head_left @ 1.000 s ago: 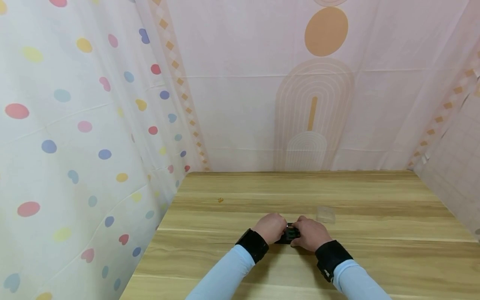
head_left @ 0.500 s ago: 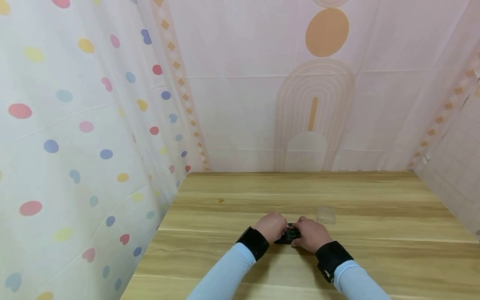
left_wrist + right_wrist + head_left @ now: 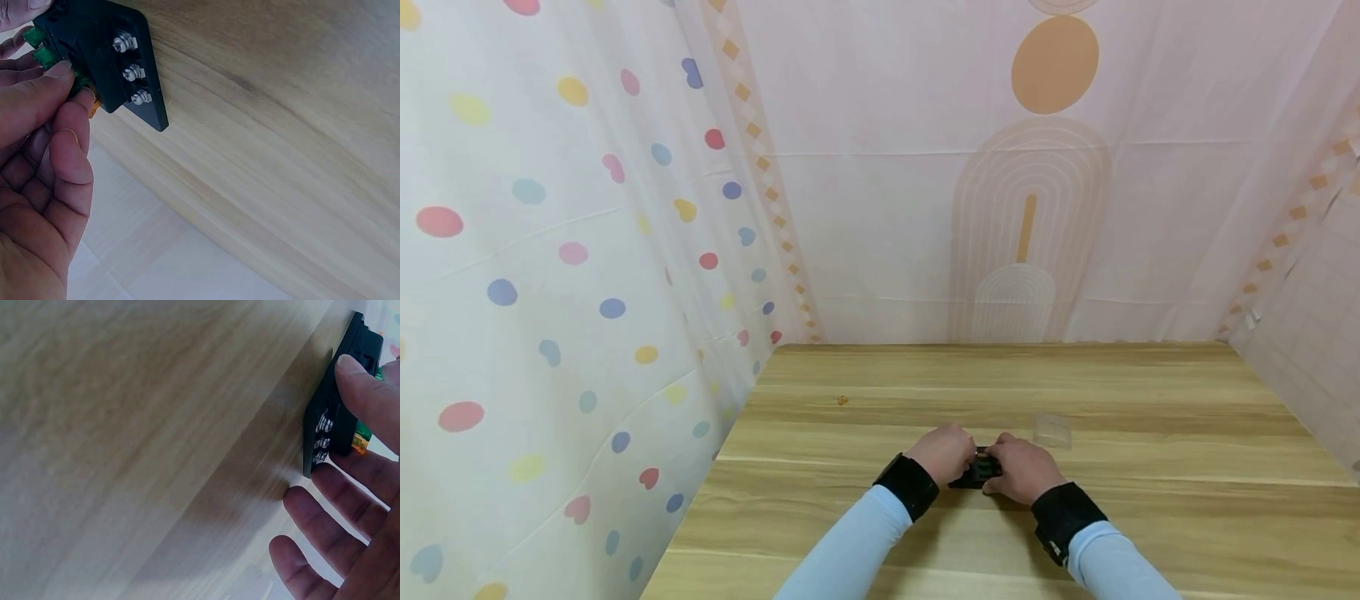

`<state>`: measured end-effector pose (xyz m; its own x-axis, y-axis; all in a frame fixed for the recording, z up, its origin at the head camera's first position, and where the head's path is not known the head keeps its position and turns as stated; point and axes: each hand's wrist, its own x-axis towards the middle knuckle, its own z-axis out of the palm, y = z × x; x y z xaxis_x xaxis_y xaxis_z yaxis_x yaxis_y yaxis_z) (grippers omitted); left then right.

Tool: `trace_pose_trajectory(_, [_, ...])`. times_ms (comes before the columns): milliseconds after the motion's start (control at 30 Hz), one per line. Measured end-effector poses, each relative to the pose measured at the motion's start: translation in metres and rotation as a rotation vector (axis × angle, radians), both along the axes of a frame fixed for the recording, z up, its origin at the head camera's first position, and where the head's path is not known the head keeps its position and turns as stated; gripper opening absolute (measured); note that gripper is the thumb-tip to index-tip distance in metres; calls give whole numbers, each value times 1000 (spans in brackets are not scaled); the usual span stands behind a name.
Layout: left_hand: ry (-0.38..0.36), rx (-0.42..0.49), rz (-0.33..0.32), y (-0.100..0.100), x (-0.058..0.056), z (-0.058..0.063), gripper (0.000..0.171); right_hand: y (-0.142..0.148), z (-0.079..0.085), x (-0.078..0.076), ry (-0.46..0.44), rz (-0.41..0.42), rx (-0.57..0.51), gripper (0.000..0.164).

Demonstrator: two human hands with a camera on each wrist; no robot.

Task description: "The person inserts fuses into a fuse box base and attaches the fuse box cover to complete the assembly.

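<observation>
A black fuse block (image 3: 976, 477) lies on the table between both hands. In the left wrist view its plate carries a row of silver screw terminals (image 3: 132, 72). Small translucent green blade fuses (image 3: 44, 57) stand along its body, with an orange one (image 3: 360, 444) at one end. My left hand (image 3: 942, 454) pinches a green blade fuse at the block between thumb and index finger; the fingertips partly hide it. My right hand (image 3: 1026, 469) grips the block's other end, its thumb against the near side, other fingers spread in the right wrist view.
A clear plastic piece (image 3: 1052, 431) lies just beyond the right hand. Farther back on the left is a tiny orange item (image 3: 842, 401). The wooden table (image 3: 1150, 400) meets a patterned curtain (image 3: 880, 250) behind and a dotted one at left.
</observation>
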<state>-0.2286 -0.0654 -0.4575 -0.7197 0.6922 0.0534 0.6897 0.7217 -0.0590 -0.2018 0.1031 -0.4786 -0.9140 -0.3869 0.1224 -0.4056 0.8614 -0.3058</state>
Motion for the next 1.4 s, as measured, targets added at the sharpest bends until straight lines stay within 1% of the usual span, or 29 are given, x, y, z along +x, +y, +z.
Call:
trace_pose_trajectory(133, [-2, -3, -1, 0, 1, 2, 15, 0, 0, 0, 2, 2, -2, 44])
trace_pose_trajectory(300, [-8, -2, -9, 1, 1, 3, 18, 0, -1, 0, 4, 3, 1, 44])
trace_pose_trajectory(400, [-14, -4, -2, 1, 1, 3, 20, 0, 0, 1, 2, 2, 6, 45])
trace_pose_trajectory(733, [-7, -2, 7, 1, 2, 4, 15, 0, 1, 1, -5, 2, 13, 46])
trace_pose_trajectory(833, [1, -17, 9, 2, 2, 4, 16, 0, 1, 2, -3, 2, 12, 46])
trace_pose_trajectory(967, [23, -64, 7, 4, 2, 4, 17, 0, 2, 2, -10, 2, 11, 46])
trace_pose_trajectory(1033, [21, -79, 7, 5, 2, 4, 17, -1, 2, 3, -14, 0, 10, 46])
trace_pose_trajectory(1200, [10, -89, 14, 9, 1, 5, 17, -1, 2, 2, -9, 0, 3, 46])
trace_pose_trajectory(1400, [44, -122, 16, 12, 0, 4, 14, -1, 1, 2, 7, 5, -9, 45])
